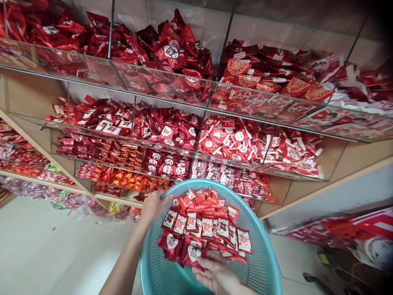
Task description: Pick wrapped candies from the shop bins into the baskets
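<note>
A teal plastic basket (258,229) with perforated walls is in front of me. My left hand (152,208) is closed over its left rim, thumb on the inside edge. Inside lie small red wrapped candies (207,227) in rough rows, many with a pale panel on the front. Nearest me are darker red candy packets (170,242) with white heart-shaped labels. My right hand (217,272), low in the basket, pinches the edge of one such candy packet (193,250). Part of that packet is hidden by the fingers.
Glass-fronted shelves (172,92) hold heaps of red candy packets in divided compartments. More bagged sweets (70,200) lie along the floor at left. Red and white printed packaging (340,229) and a dark handle-like object (313,278) are at right on the tiled floor (80,250).
</note>
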A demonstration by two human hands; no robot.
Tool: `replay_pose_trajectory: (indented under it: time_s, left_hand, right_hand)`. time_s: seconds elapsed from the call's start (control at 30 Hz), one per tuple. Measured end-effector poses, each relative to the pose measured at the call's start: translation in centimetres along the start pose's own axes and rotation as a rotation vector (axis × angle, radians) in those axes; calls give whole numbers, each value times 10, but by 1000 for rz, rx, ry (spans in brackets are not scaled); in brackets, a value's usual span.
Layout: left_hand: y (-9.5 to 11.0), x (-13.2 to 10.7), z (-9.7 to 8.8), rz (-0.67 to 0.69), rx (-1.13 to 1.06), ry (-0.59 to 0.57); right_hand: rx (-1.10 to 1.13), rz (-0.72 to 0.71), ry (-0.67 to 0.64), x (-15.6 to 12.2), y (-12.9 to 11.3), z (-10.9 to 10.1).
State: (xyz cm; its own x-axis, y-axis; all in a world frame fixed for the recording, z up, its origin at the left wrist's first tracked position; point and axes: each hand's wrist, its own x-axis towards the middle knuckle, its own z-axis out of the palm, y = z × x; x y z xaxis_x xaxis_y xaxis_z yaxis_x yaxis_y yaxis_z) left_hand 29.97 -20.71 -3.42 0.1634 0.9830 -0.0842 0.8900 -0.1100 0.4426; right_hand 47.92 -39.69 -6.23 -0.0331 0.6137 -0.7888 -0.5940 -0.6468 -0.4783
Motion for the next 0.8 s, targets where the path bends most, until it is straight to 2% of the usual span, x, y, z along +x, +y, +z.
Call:
replay_pose_trajectory:
  time_s: [0.13, 0.2, 0.33, 0.47, 0.67, 0.8]
  left_hand:
    - [0, -1, -1, 1, -8, 1]
    - [0, -1, -2, -4, -4, 3]
    - [0, 0, -1, 7, -5, 15]
    - [-1, 1, 0, 6, 4, 10]
    - [-2, 1, 1, 23, -6, 23]
    - [-2, 1, 1, 22, -5, 32]
  right_hand:
    - [34, 6, -32, 3, 5, 23]
    - [32, 24, 2, 6, 6, 28]
    - [55, 13, 113, 11, 4, 24]
    - [124, -23, 146, 14, 4, 19]
    - [220, -75, 85, 15, 4, 23]
    - [194, -8, 73, 18, 3, 20]
